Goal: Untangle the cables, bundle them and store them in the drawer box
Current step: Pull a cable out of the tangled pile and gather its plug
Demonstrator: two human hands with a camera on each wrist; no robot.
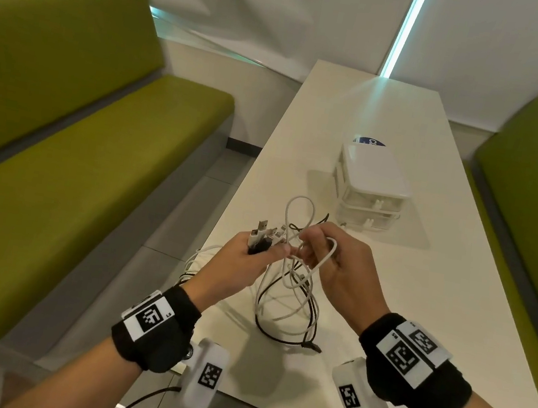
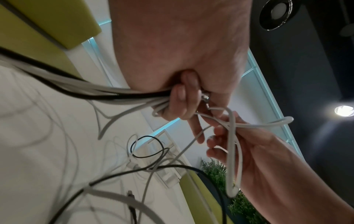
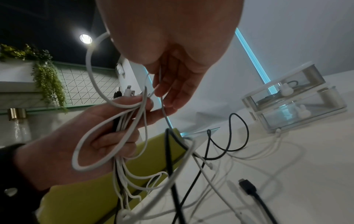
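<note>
Several plug ends stand bunched in your left hand (image 1: pixel 246 256), whose fingers are curled tight round white and black cables (image 1: pixel 285 296). Your right hand (image 1: pixel 338 269), just beside it, pinches one white loop (image 1: pixel 329 254) between thumb and fingers. Below both hands the rest of the tangle hangs down and trails onto the counter (image 1: pixel 418 311), a black plug (image 3: pixel 247 187) lying loose there. You look to be in the untangling step; nothing is bundled yet. Next, probably draw that white loop free of the black strand crossing it, keeping the left grip firm so the plugs stay together. Beyond your right hand stands the clear drawer box (image 1: pixel 370 187), two drawers stacked, both closed. The upper drawer (image 3: pixel 283 89) seems to hold a dark cable already; the lower drawer (image 3: pixel 306 115) shows nothing I can make out.
</note>
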